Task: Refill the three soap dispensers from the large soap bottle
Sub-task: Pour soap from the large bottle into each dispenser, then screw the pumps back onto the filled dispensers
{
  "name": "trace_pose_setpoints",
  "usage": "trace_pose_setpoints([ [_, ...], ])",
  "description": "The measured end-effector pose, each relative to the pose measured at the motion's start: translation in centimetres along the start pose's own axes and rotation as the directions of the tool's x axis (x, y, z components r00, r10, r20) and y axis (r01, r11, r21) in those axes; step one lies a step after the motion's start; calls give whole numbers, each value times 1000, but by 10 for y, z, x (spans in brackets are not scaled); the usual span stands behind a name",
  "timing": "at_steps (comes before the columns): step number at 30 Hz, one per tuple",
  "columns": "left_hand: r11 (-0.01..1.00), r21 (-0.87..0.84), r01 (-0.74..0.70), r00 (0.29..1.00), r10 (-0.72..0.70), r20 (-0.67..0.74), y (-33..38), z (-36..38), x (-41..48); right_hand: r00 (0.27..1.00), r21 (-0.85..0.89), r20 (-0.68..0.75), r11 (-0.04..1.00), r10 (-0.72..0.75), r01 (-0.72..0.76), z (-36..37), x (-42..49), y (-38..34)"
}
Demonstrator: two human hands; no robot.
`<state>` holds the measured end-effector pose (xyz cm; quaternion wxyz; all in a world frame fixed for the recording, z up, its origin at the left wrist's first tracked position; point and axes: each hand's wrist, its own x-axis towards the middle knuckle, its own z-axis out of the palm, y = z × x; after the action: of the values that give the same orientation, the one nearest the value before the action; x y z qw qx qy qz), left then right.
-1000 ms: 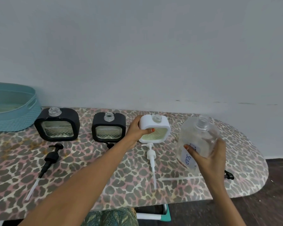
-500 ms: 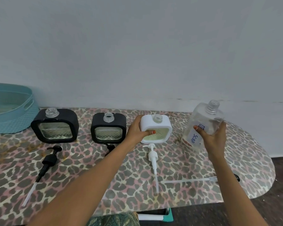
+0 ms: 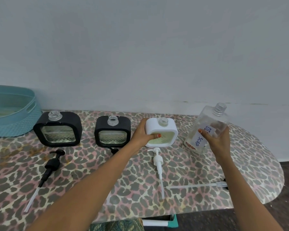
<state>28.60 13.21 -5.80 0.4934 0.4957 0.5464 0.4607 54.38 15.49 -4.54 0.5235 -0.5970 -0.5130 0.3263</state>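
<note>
Three square dispensers stand in a row with open necks: a large black dispenser (image 3: 58, 129), a smaller black dispenser (image 3: 113, 130) and a white dispenser (image 3: 163, 129). My left hand (image 3: 143, 133) grips the white dispenser's left side, thumb on its front. My right hand (image 3: 218, 141) holds the large clear soap bottle (image 3: 208, 125), which is uncapped, bears a "SOAP" label and tilts to the right with its base on or just above the table.
Removed pumps lie on the leopard-print table (image 3: 250, 155): a black pump (image 3: 48, 169), a white pump (image 3: 158, 165), a clear-tubed pump (image 3: 198, 185), and a black pump head (image 3: 113, 150) partly behind my arm. A teal basket (image 3: 12, 114) sits far left. A wall runs behind.
My right hand has carried the soap bottle away from me and to the right, setting it more upright beside the white dispenser. My left hand has stayed on the white dispenser.
</note>
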Motion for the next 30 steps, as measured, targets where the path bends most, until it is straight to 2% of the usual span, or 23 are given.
trace_pose_setpoints([
  [4,996,90,-29,999,31,-19,5,2,-1,1000,-12,3,999,30,-30,2,0,-3],
  [10,970,212,-115,990,130,-59,19,2,-10,1000,-11,-22,1000,-5,5,-1,-9,-16],
  [19,913,299,-277,959,282,26,46,1,-54,958,-193,-221,972,-180,138,-17,-51,-43],
  [24,892,327,-312,949,312,55,52,-14,-81,958,-243,-164,950,-237,194,-9,-84,-57],
  [30,861,380,-338,937,344,52,52,-53,-117,972,-200,-28,954,-234,224,32,-127,-80],
])
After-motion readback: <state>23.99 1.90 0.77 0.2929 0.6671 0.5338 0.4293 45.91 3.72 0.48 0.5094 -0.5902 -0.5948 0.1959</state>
